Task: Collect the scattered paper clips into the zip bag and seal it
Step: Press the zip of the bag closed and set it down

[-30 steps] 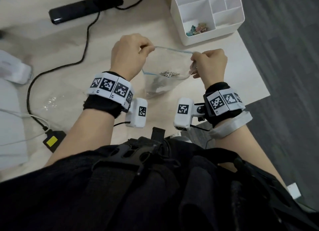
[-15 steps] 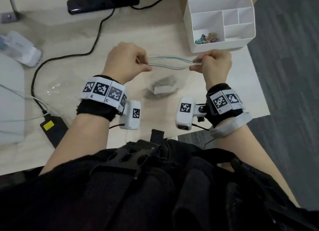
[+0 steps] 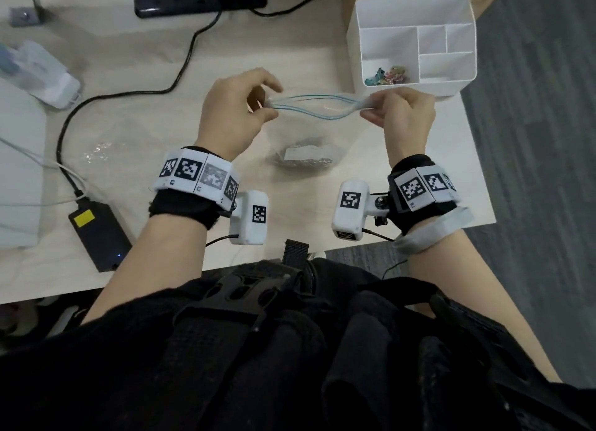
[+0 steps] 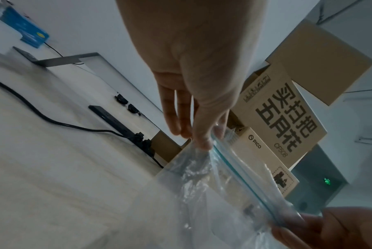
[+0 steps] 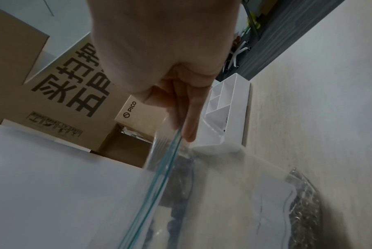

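You've drawn the zip bag [image 3: 301,134] out sideways since a moment ago, so its mouth has narrowed to a slim slit. Your left hand [image 3: 232,114] pinches one end of the zip strip, your right hand [image 3: 404,116] the other. The paper clips [image 3: 304,161] lie heaped in the bag's bottom (none visible loose), so pressing the strip closed remains.

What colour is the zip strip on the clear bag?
Teal-blue zip strip, clearest in the right wrist view.

Pale wooden desk [image 3: 154,114], grey carpet [image 3: 532,140].
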The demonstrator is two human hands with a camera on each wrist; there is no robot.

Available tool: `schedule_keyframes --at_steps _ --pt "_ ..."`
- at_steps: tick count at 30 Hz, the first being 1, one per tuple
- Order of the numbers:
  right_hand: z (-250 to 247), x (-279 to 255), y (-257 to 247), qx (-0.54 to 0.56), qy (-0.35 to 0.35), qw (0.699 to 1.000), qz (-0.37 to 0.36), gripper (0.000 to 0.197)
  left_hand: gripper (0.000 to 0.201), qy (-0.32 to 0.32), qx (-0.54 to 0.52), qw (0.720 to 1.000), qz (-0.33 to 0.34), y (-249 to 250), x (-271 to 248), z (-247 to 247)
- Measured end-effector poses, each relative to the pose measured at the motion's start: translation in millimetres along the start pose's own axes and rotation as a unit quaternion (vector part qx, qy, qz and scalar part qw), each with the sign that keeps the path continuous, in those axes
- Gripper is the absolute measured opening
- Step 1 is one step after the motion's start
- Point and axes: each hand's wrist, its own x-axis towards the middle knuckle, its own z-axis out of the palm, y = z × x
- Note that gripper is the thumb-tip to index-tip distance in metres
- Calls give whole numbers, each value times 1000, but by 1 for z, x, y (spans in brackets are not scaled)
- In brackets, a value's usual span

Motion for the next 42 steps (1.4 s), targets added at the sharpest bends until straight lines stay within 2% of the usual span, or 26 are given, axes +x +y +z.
schedule_keyframes --at_steps 3,5,7,9,12,15,19,22,26,31,34,38,42 --pt "-1 2 6 -85 -29 996 -10 29 35 36 -52 997 -37 -4 -1 3" --pt "-3 3 8 -144 -33 989 -21 25 20 61 -65 994 -56 -7 -3 5" --pt "-5 2 7 -147 -33 988 -25 15 10 85 -68 992 -65 -10 -4 6" --pt "-6 4 6 -135 -33 990 -31 16 8 102 -67 989 -81 -13 -2 6" --pt "-5 7 5 -160 -49 985 -50 10 10 103 -50 988 -105 -20 3 5" --pt "-4 12 3 -183 -67 979 -66 24 10 90 -20 989 -114 -24 9 3" --pt "-3 18 0 -227 -80 967 -82 5 9 96 23 990 -103 -21 12 0" --pt "-3 21 -4 -266 -87 956 -92 7 7 114 32 988 -104 -18 13 0" --pt "-3 20 -4 -279 -95 951 -99 8 6 104 24 989 -101 -17 12 0" --pt "-3 19 -5 -305 -99 941 -109 26 7 66 20 994 -83 -14 11 -3" --pt "-3 15 -9 -327 -105 931 -121 9 9 52 33 995 -77 -11 13 -3" --pt "-3 12 -14 -357 -95 921 -122 11 9 53 38 995 -77 -11 13 -5" --pt "-1 10 -15 -356 -110 921 -115 19 10 20 53 997 -59 -8 13 -9"
